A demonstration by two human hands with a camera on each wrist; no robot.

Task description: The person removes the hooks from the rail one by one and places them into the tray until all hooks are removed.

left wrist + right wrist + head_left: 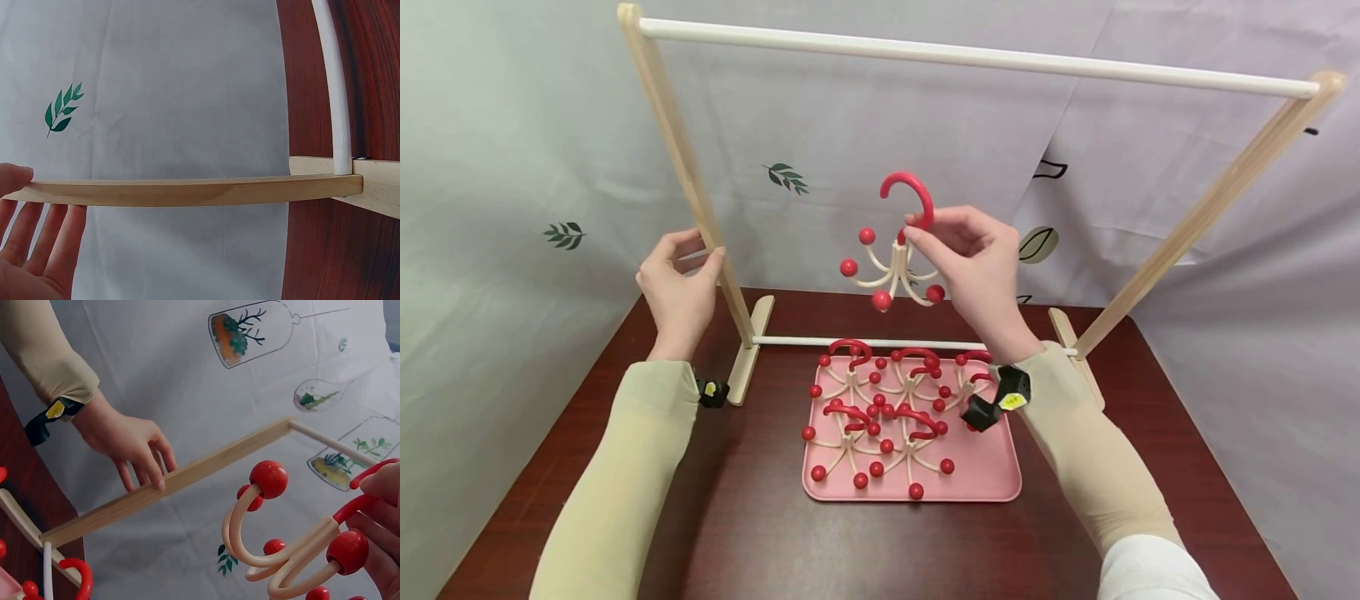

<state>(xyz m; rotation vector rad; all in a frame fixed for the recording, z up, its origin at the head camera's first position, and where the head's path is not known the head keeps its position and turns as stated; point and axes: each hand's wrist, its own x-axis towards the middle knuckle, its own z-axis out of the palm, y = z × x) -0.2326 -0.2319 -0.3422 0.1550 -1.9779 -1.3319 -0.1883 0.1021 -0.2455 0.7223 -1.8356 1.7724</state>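
Observation:
My right hand (981,258) pinches the lower part of a red hook (917,187) between thumb and fingers. Below that hook hangs its cream multi-arm hanger (898,262), with red balls on the arm tips; it is in mid-air inside the rack frame, under the top bar (970,57). On the left side, my left hand (681,283) grips the wooden post (681,158) of the rack. The left wrist view puts the thumb (15,178) on one side of that post and the fingers on the other. In the right wrist view the hanger (294,550) shows close up.
A pink tray (977,475) on the dark wooden table (752,517) bears several more hangers with red hooks. The rack's right post (1210,208) and its feet stand behind the tray, joined by a low white bar (790,340). Patterned cloth (820,108) hangs behind.

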